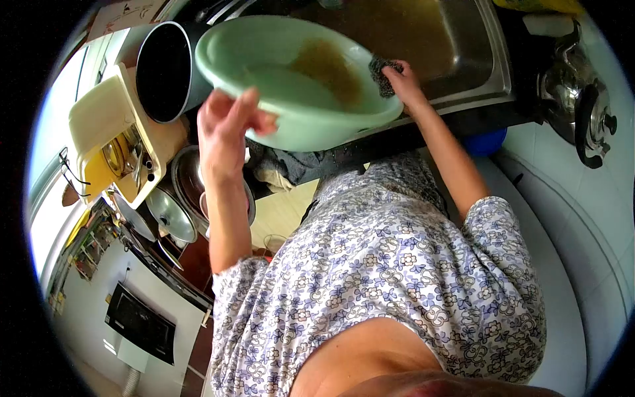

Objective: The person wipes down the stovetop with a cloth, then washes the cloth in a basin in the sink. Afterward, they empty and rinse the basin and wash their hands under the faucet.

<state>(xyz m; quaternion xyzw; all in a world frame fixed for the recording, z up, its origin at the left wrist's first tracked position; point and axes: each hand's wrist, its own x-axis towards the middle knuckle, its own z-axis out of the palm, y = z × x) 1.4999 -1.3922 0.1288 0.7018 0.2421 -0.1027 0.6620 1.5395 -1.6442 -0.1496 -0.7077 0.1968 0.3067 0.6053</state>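
A pale green plastic basin (pixel 291 132) leans tilted at the near edge of the sink, with brownish water or residue inside it. At its right rim, my right hand (pixel 405 85) is closed on a dark steel wool scrubber (pixel 381 76). My left hand (pixel 228 122) is raised in front of the basin's left near side, slightly blurred. Its fingers are bent and apart, and nothing shows between them. Whether it touches the basin rim I cannot tell.
The metal sink (pixel 489 59) lies beyond the basin, with brownish water in it. A dark pot (pixel 165 73) and a cream dish rack (pixel 99 109) stand at left. A shiny kettle (pixel 572 92) is at right. Dark cloths (pixel 291 162) hang below the basin.
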